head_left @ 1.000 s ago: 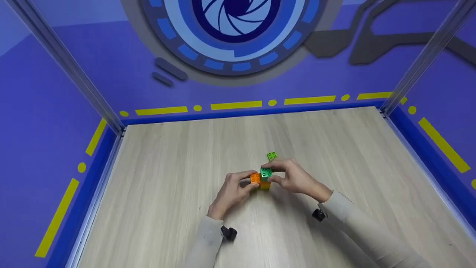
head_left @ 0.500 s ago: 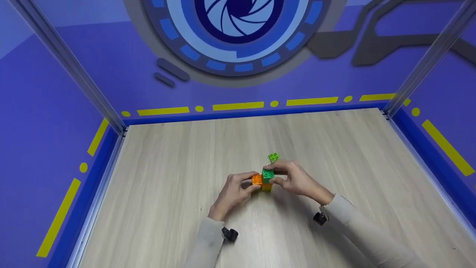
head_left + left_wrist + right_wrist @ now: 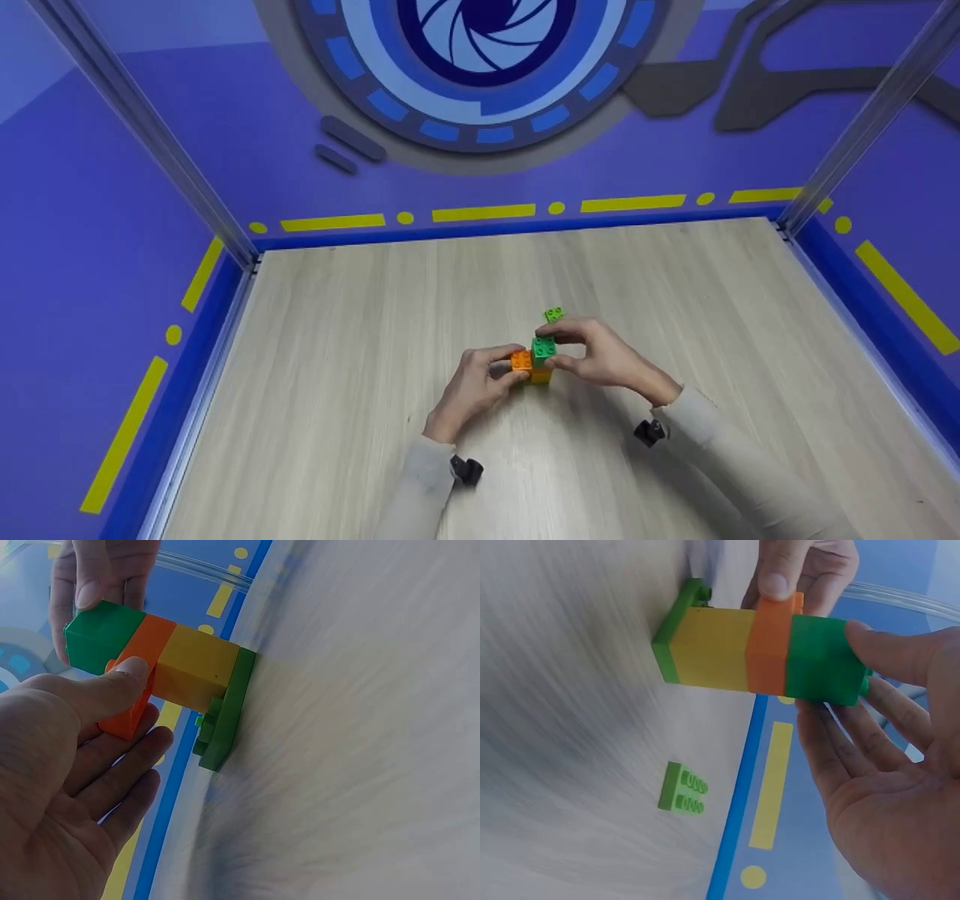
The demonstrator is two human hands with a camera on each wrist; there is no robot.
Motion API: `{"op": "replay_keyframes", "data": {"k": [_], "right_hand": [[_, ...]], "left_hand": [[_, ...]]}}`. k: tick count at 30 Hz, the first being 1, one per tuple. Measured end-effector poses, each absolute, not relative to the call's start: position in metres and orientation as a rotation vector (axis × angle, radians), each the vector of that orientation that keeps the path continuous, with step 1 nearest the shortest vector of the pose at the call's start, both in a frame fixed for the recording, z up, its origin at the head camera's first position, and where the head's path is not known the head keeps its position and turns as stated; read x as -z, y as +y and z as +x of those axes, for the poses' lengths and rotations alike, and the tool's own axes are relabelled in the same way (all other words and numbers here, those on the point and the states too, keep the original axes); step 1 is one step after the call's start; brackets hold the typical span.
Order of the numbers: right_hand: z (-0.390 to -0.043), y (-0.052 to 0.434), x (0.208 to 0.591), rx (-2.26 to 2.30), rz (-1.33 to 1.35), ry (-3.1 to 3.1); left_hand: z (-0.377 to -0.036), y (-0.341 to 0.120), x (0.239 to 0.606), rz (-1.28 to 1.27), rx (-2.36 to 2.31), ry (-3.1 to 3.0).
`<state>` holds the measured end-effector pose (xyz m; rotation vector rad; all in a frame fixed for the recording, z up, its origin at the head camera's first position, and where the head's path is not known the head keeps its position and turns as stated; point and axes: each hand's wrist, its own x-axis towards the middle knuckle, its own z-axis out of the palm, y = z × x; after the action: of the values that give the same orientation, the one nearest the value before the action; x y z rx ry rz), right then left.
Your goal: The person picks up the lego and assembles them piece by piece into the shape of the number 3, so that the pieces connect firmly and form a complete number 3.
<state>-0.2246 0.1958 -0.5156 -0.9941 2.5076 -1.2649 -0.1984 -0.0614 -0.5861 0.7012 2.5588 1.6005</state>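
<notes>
From the head view, the small stack of plastic bricks (image 3: pixel 538 361) stands mid-table on the pale wooden tabletop (image 3: pixel 337 390), far from its blue-edged borders. The left wrist view shows the left hand (image 3: pixel 67 765) pinching the orange brick (image 3: pixel 139 675). The right wrist view shows the right hand (image 3: pixel 885 765) pinching the dark green top brick (image 3: pixel 821 660); a flat light green plate (image 3: pixel 681 787) lies near.

Head view: high, looking down. Wrist views: close, opposite sides; all share brick stack (image 3: pixel 537 360).

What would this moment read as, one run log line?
left hand: pinches orange brick | right hand: pinches green brick atop stack | loose green plate: on table
</notes>
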Motion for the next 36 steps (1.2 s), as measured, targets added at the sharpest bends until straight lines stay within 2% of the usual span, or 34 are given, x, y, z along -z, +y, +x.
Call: {"op": "replay_keyframes", "data": {"k": [17, 36], "right_hand": [[-0.240, 0.207, 0.499, 1.272, -0.915, 2.621], [-0.262, 0.205, 0.533, 1.242, -0.776, 2.844]], "left_hand": [[-0.199, -0.061, 0.585, 0.657, -1.589, 2.571], [-0.199, -0.059, 0.585, 0.650, -1.566, 2.602]]}}
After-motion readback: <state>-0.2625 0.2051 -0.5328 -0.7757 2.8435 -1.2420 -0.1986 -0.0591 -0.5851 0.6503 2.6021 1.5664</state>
